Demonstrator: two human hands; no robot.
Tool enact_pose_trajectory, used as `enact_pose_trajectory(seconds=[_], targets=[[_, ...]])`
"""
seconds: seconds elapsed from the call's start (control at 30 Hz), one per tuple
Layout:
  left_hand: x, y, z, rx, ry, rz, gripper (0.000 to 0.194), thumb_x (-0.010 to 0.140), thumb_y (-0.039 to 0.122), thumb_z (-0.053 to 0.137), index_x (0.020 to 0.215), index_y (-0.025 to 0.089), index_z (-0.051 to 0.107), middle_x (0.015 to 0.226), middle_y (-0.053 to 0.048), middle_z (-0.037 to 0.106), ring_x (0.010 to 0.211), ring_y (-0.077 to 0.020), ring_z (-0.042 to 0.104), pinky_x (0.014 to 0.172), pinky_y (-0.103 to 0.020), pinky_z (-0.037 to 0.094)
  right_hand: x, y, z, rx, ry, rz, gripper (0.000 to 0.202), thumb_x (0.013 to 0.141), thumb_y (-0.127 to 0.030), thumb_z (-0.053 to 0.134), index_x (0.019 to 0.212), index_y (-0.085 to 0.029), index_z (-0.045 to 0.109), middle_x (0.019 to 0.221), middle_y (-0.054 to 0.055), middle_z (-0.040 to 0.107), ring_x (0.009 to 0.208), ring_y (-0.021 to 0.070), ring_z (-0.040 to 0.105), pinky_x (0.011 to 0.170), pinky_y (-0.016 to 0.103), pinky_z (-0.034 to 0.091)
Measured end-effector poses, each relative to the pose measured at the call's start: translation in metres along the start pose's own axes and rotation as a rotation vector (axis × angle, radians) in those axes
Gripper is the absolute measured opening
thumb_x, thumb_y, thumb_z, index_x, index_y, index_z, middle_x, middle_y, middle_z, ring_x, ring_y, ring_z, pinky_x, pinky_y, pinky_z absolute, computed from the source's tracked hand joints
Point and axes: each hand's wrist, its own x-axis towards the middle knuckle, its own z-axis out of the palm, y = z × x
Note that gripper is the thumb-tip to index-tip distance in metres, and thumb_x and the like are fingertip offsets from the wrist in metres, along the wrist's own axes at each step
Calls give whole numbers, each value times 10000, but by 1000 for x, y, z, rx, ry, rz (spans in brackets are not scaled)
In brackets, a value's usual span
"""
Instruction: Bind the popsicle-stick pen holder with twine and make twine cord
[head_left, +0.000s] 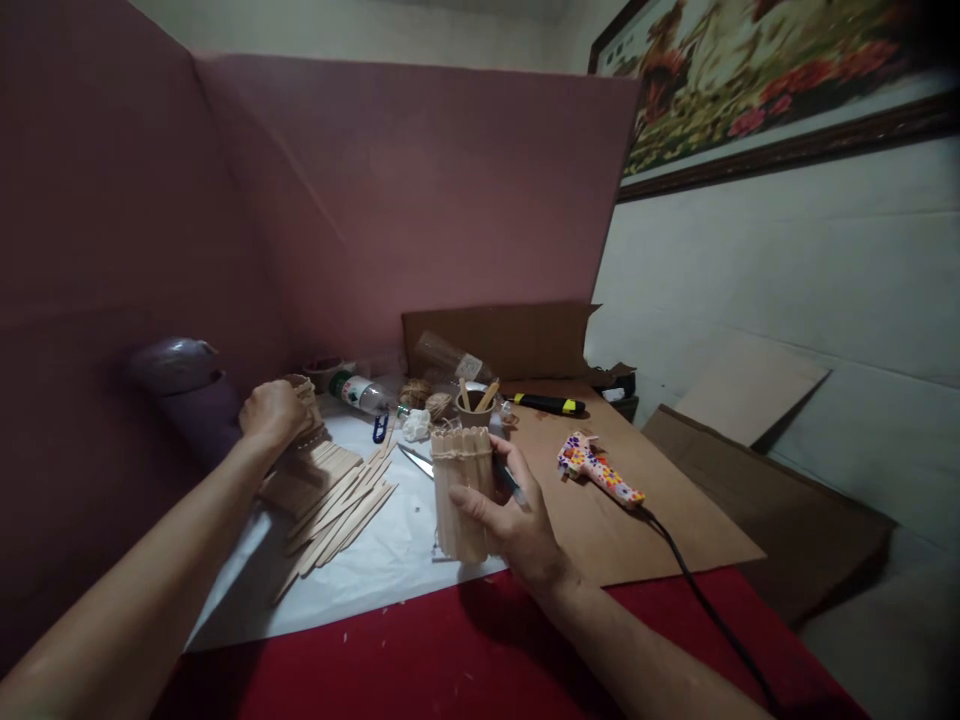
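Note:
My right hand (525, 510) grips a cup-shaped holder made of upright wooden sticks (461, 500), with twine around its upper part; the thumb lies across its front. At the far left, my left hand (274, 412) is closed at a second stick-covered piece (306, 400), its fingertips hidden behind the hand. Loose flat wooden sticks (345, 510) lie fanned out on the white sheet (405, 530) between the hands. Scissors (416, 460) lie partly behind the upright holder.
A floral glue gun (596, 470) with a black cord and a yellow-black cutter (547, 404) lie on cardboard (645, 540) at right. Behind are a plastic bottle (360, 392), twine balls (415, 391) and a cup with sticks (475, 408). A purple object (187, 390) stands left.

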Motion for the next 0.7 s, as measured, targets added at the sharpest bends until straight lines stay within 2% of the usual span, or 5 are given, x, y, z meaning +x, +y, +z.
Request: enact_pose_trajectory(seconds=[0.23,0.33,0.4,0.5,0.7], targets=[[-32,15,-8,95,138,80,426,785,223,510,1169,48,564,1220,-281,508,996,-412,579,722,-431,422,5,6,-1,9,-3,6,674,617,-355,778,1178,-212,432,1159,105,603,1062,276,580,907,446,473],[-66,38,-14,-140,205,321,343,832,255,479,1144,165,594,1257,-154,537,980,-290,597,763,-369,436,4,6,-1,11,-26,-12,673,616,-350,781,1176,-218,431,1179,102,592,1075,270,573,915,439,469],[-96,55,-18,-437,35,463,306,837,355,507,1041,168,639,1062,-104,639,780,-184,622,657,-285,460,2,3,0,11,-63,-31,660,628,-342,774,1180,-222,432,1187,96,584,1080,262,568,919,429,464],[-138,72,-20,-892,-367,621,349,790,411,583,1039,174,640,1118,-98,609,684,-132,586,545,-251,449,-1,-2,0,4,-111,-58,662,627,-326,772,1186,-221,433,1197,92,569,1082,257,560,911,415,463],[-161,71,-13,-950,-578,633,270,748,387,645,694,126,603,599,8,524,542,-93,454,484,-222,355,-3,-4,-1,-59,-157,-137,655,629,-304,763,1191,-205,441,1170,86,570,1073,244,553,948,406,429]])
